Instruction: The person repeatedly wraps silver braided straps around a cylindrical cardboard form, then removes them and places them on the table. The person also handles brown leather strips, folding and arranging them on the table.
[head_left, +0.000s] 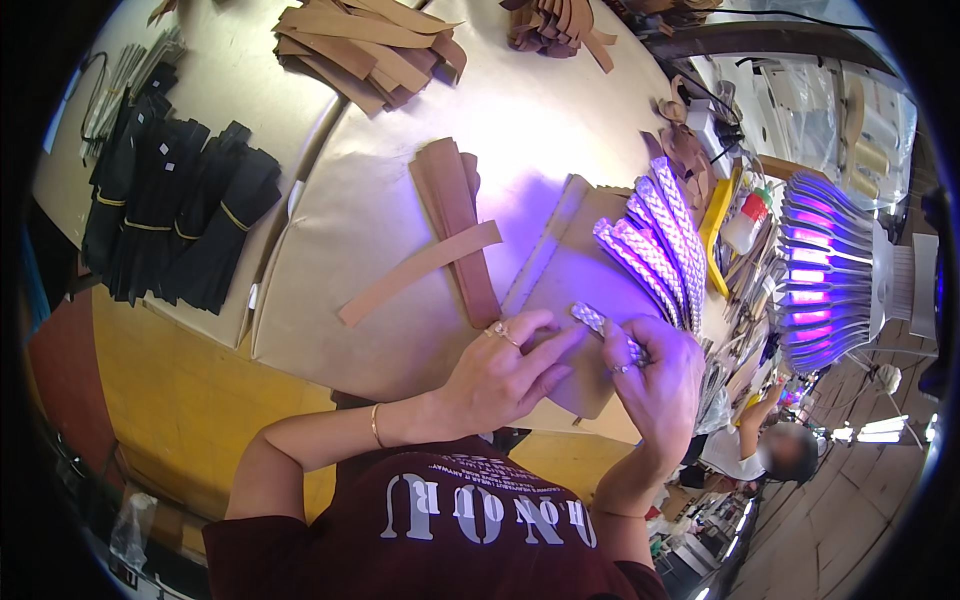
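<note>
Taking the short woven strip [606, 329], a narrow braided band that shows pale under violet light, as the landmark and going from left to right: far to its left, well apart, bundles of black flat strips [170, 215] tied with thin bands lie on the tan paper-covered worktable [340, 300]. Nearer, still to the left of the strip, a stack of brown leather straps [458, 215] lies lengthwise with one lighter tan strap [420, 272] laid slantwise across it. Just left of the strip is the left hand [505, 375], ringed, fingers bent and gathered, its fingertips [560, 342] pressed down on the flat tan card piece [575, 290] that lies under the strip, close to the strip's near end; whether they touch the strip itself cannot be told. The strip rises from between the two hands, and the right hand [655, 380] is curled about its lower end, pinching it. Above and to the right of the strip a fan of longer woven strips [655, 240] is spread on the card, and further right stands a ribbed lamp [830, 270] glowing violet.
</note>
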